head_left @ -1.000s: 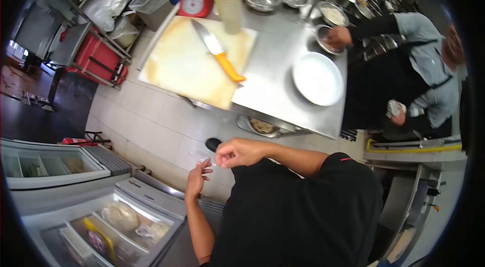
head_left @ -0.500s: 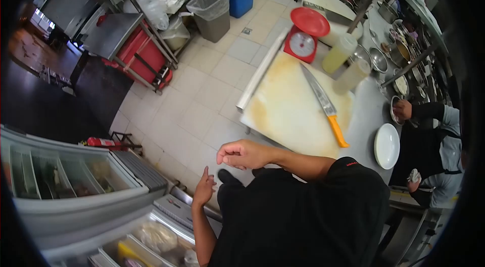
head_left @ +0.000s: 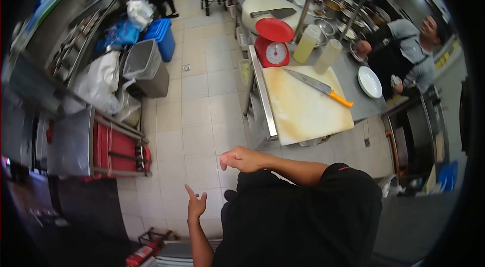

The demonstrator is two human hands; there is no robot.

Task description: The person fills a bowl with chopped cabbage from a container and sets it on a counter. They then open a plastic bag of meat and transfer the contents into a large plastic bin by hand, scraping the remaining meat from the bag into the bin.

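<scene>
My left hand (head_left: 196,204) hangs over the tiled floor with its index finger and thumb spread, holding nothing that shows. My right hand (head_left: 242,159) is in front of my dark shirt, its fingers loosely bent and no object visible in it. Neither hand touches anything. Nearest on the right is a white, yellow-stained cutting board (head_left: 298,115) at the end of a steel table. A knife with an orange handle (head_left: 339,99) lies across the board.
A red scale (head_left: 273,53), squeeze bottles (head_left: 307,43) and a white plate (head_left: 370,82) stand around the board. A co-worker (head_left: 411,57) is behind the table. On the left are a grey bin (head_left: 147,72), a blue bin (head_left: 161,39) and a red fire extinguisher (head_left: 144,254).
My view has turned to the right, so the bins and steel shelves sit further left and lower. The open cold drawers have left the view. My left hand has dropped lower in the frame.
</scene>
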